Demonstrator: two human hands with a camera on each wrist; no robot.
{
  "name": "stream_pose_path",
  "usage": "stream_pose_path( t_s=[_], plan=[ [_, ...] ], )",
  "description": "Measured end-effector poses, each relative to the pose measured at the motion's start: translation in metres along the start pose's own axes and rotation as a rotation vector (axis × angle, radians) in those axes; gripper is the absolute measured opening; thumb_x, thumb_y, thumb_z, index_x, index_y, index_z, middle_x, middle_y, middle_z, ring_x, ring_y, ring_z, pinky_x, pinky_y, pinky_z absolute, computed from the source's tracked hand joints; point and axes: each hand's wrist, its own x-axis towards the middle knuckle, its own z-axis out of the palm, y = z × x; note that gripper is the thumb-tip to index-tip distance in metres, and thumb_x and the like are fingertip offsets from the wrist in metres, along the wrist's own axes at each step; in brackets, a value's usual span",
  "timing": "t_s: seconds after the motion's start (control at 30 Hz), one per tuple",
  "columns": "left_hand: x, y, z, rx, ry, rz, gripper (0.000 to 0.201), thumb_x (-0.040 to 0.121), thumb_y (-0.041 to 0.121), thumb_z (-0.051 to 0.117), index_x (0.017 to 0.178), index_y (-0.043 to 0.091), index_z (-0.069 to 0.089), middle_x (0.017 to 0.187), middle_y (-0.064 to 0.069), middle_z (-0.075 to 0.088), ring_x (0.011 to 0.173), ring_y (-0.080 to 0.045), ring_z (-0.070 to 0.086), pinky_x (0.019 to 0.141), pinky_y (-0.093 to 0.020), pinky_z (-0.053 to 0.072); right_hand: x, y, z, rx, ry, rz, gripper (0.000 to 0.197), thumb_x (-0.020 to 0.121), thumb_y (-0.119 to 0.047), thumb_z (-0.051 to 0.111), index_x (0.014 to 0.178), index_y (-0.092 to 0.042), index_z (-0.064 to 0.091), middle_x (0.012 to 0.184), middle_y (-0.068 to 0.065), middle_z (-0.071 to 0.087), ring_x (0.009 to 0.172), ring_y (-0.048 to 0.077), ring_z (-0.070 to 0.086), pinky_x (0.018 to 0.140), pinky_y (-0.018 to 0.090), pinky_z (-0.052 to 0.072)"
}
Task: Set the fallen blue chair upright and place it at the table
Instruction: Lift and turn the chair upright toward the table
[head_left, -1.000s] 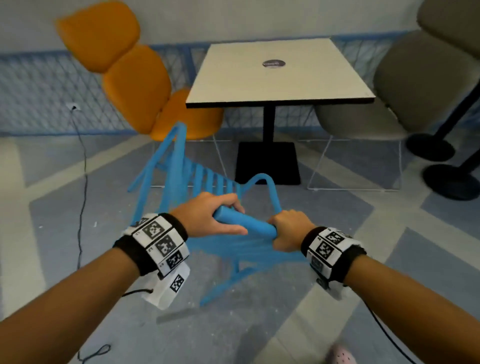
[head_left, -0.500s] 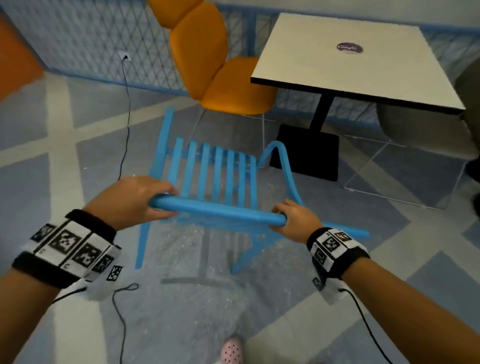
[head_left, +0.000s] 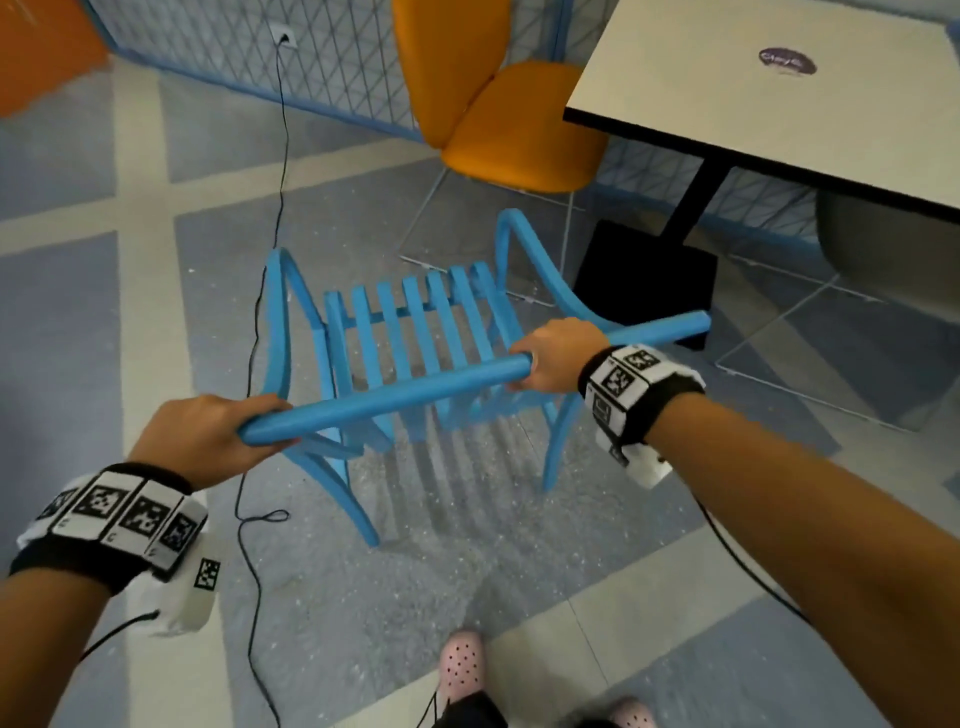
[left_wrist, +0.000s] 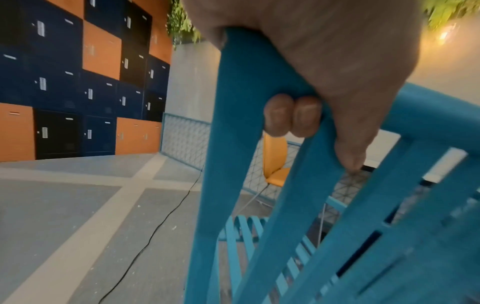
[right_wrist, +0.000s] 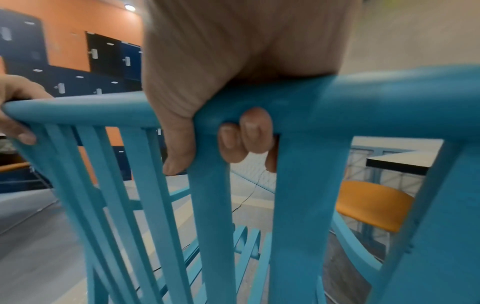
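blue chair (head_left: 415, 332) stands upright on the floor, short of the counter (head_left: 779, 104), its seat facing that way. left hand (head_left: 208, 441) and right hand (head_left: 558, 361) both have fingers (right_wrist: 244, 135) curled round the top rail. pushed forward carelessly, it could knock the orange chair (head_left: 519, 130) beside the counter or snag the cable (head_left: 254, 364). front legs are hidden under the seat.

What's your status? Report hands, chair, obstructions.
Left hand and right hand both grip the top rail. Blue chair upright, short of the table. Orange chair stands ahead.
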Motion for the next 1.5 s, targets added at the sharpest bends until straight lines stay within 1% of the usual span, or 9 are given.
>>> stream_pose_path(
  t_s=[0.23, 0.37, 0.5, 0.63, 0.77, 0.9, 1.0, 1.23, 1.5],
  plan=[
    [0.006, 0.002, 0.029, 0.002, -0.041, -0.047, 0.047, 0.066, 0.058, 0.036, 0.084, 0.024, 0.063, 0.054, -0.008, 0.07, 0.046, -0.03, 0.065, 0.042, -0.032, 0.051, 0.025, 0.003, 0.013, -0.086, -0.094, 0.07, 0.027, 0.083, -0.044, 0.059, 0.103, -0.026, 0.065, 0.105, 0.006, 0.07, 0.098, 0.03, 0.062, 0.082, 0.039, 0.051],
    [0.014, 0.009, 0.034, -0.039, -0.184, -0.134, 0.025, 0.078, 0.04, 0.061, 0.093, 0.02, 0.062, 0.07, -0.015, 0.072, 0.064, -0.035, 0.067, 0.056, -0.038, 0.053, 0.028, 0.01, 0.019, -0.102, -0.096, 0.083, 0.025, 0.084, -0.043, 0.058, 0.101, -0.026, 0.065, 0.103, 0.008, 0.069, 0.097, 0.031, 0.062, 0.079, 0.038, 0.05],
    [0.025, 0.015, 0.034, 0.035, -0.344, -0.141, 0.027, 0.085, 0.037, 0.057, 0.103, 0.017, 0.058, 0.095, -0.015, 0.066, 0.087, -0.034, 0.061, 0.071, -0.043, 0.054, 0.031, 0.013, 0.021, -0.108, -0.096, 0.081, 0.031, 0.082, -0.05, 0.057, 0.099, -0.026, 0.066, 0.098, 0.007, 0.07, 0.092, 0.03, 0.063, 0.076, 0.036, 0.05],
    [0.043, 0.055, 0.031, 0.079, -0.218, -0.061, 0.039, 0.081, 0.045, 0.059, 0.107, 0.015, 0.061, 0.114, -0.013, 0.054, 0.095, -0.034, 0.054, 0.074, -0.043, 0.053, 0.035, 0.016, 0.019, -0.1, -0.136, 0.096, 0.045, 0.074, -0.062, 0.06, 0.093, -0.022, 0.067, 0.083, 0.006, 0.068, 0.081, 0.026, 0.061, 0.066, 0.033, 0.048],
    [0.054, 0.099, 0.041, -0.108, -0.235, -0.187, 0.039, 0.083, 0.049, 0.055, 0.108, 0.019, 0.057, 0.106, -0.008, 0.062, 0.091, -0.029, 0.06, 0.074, -0.039, 0.05, 0.024, 0.012, 0.017, -0.002, -0.131, 0.088, 0.04, 0.071, -0.063, 0.063, 0.078, -0.024, 0.058, 0.056, -0.005, 0.047, 0.062, 0.019, 0.05, 0.049, 0.025, 0.036],
    [0.046, 0.105, 0.05, 0.065, -0.228, -0.22, 0.037, 0.082, 0.056, 0.051, 0.084, 0.02, 0.06, 0.077, -0.005, 0.067, 0.069, -0.026, 0.061, 0.059, -0.032, 0.044, -0.005, 0.008, 0.035, 0.03, -0.072, 0.106, 0.03, 0.078, -0.044, 0.063, 0.089, -0.017, 0.067, 0.059, -0.001, 0.048, 0.07, 0.023, 0.051, 0.049, 0.024, 0.036],
    [0.034, 0.114, 0.055, 0.096, -0.211, -0.119, 0.036, 0.082, 0.054, 0.052, 0.081, 0.019, 0.061, 0.072, -0.007, 0.07, 0.067, -0.029, 0.063, 0.057, -0.03, 0.041, -0.031, 0.008, 0.051, 0.016, -0.021, 0.129, 0.025, 0.078, -0.036, 0.059, 0.091, -0.016, 0.068, 0.06, -0.001, 0.047, 0.071, 0.024, 0.049, 0.062, 0.03, 0.039],
    [0.032, 0.158, 0.063, 0.122, -0.227, 0.041, 0.035, 0.081, 0.053, 0.053, 0.082, 0.019, 0.062, 0.077, -0.006, 0.072, 0.07, -0.029, 0.064, 0.061, -0.032, 0.047, -0.094, 0.031, 0.073, 0.097, 0.012, 0.237, 0.023, 0.079, -0.034, 0.057, 0.096, -0.023, 0.068, 0.077, 0.002, 0.059, 0.074, 0.021, 0.049, 0.068, 0.03, 0.04],
    [0.045, 0.234, 0.076, 0.143, -0.264, 0.283, 0.034, 0.084, 0.054, 0.049, 0.09, 0.022, 0.06, 0.087, -0.003, 0.072, 0.078, -0.026, 0.065, 0.061, -0.032, 0.044, -0.179, 0.072, 0.105, 0.163, 0.045, 0.435, 0.023, 0.081, -0.034, 0.055, 0.097, -0.024, 0.068, 0.062, -0.005, 0.049, 0.073, 0.021, 0.051, 0.067, 0.027, 0.037]
  ],
)
